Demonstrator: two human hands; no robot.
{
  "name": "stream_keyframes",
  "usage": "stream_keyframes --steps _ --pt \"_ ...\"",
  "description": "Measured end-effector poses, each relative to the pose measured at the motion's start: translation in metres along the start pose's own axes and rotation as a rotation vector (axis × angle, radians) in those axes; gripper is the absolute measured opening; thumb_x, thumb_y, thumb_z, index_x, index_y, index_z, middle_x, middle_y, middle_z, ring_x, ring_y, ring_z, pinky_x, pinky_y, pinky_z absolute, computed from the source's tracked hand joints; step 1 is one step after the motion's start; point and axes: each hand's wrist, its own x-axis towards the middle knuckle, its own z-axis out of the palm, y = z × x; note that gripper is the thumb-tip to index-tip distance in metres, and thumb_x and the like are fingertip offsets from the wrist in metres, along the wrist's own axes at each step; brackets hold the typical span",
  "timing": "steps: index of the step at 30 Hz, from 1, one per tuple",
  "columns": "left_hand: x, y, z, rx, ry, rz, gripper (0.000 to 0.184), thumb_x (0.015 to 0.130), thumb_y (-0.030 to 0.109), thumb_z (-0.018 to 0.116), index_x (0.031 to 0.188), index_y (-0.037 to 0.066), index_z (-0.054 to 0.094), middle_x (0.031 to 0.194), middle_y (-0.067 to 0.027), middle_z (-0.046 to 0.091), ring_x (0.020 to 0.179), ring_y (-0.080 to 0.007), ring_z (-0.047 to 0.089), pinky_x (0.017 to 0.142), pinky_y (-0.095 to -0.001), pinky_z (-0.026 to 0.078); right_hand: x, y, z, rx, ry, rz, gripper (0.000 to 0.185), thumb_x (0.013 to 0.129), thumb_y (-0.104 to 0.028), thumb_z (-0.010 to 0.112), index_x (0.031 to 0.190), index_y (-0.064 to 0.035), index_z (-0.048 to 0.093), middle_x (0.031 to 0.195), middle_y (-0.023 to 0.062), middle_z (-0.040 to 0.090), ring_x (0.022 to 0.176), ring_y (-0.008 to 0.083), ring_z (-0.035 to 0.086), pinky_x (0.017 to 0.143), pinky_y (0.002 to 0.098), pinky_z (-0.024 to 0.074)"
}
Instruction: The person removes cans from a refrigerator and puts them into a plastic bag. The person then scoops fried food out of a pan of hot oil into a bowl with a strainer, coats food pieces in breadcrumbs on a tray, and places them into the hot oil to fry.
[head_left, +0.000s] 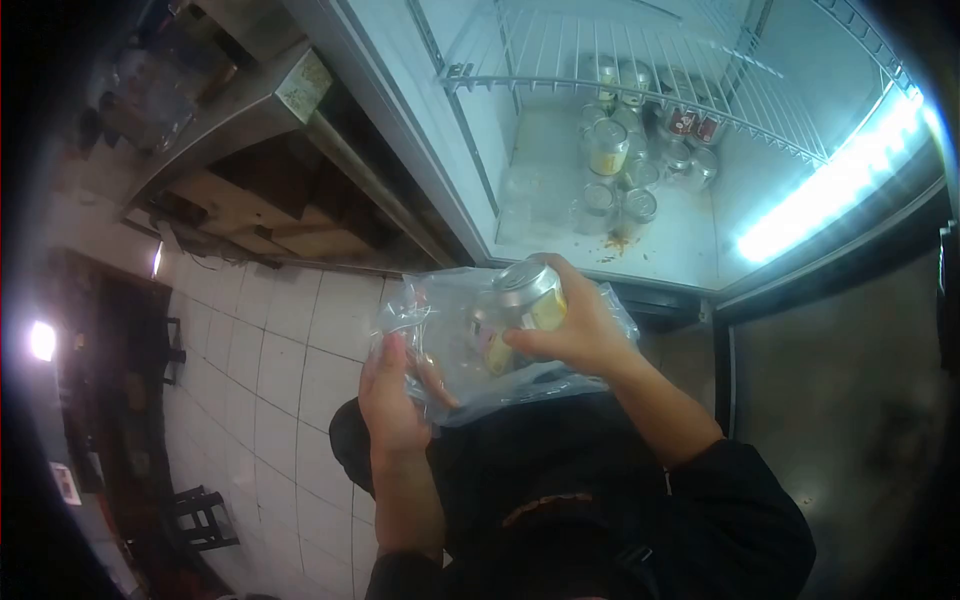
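My right hand is wrapped round a silver-topped drink can with a yellow label, held upright above the lap. Beneath and around it spreads a clear plastic bag. Through the film another can with yellow and purplish print shows, partly blurred by the plastic. The left side of the bag is gripped by my left hand, thumb up and fingers closed on the film. Whether the can in my right hand is inside the bag's mouth or just over it, I cannot tell.
Ahead, an open fridge holds several cans on its floor, with orange crumbs near the front. A wire shelf hangs above them. The fridge door stands at right. A dark stool is on the tiled floor.
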Motion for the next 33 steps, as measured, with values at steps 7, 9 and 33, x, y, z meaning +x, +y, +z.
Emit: stream_keyframes --steps 7,9,33 --pt "0.000 0.000 0.002 -0.015 0.011 0.003 0.042 0.098 0.026 0.038 0.127 -0.004 0.045 0.061 -0.0079 0.054 0.046 -0.0143 0.048 0.044 -0.0251 0.042 -0.001 0.001 0.007 -0.090 -0.022 -0.054 0.073 0.062 -0.027 0.080 0.120 0.0010 0.047 0.105 0.0148 0.060 0.099 0.0217 0.057 0.086 0.0337 0.0446" --pt "-0.001 0.001 0.002 -0.024 0.031 -0.003 0.042 0.098 0.026 0.038 0.127 -0.004 0.045 0.061 -0.0081 0.054 0.046 -0.0146 0.048 0.044 -0.0252 0.043 -0.002 -0.003 0.007 -0.086 -0.016 -0.040 0.074 0.061 -0.028 0.080 0.120 0.0010 0.047 0.105 0.0153 0.060 0.100 0.0225 0.057 0.087 0.0341 0.0445" --pt "-0.001 0.001 0.000 0.005 0.058 -0.019 0.050 0.099 0.031 0.034 0.129 -0.008 0.044 0.065 -0.0064 0.056 0.046 -0.0091 0.046 0.044 -0.0212 0.040 0.020 0.063 -0.106 0.182 0.373 -0.024 0.073 0.062 -0.007 0.077 0.124 -0.0021 0.040 0.104 0.0099 0.056 0.094 0.0165 0.055 0.081 0.0309 0.0466"
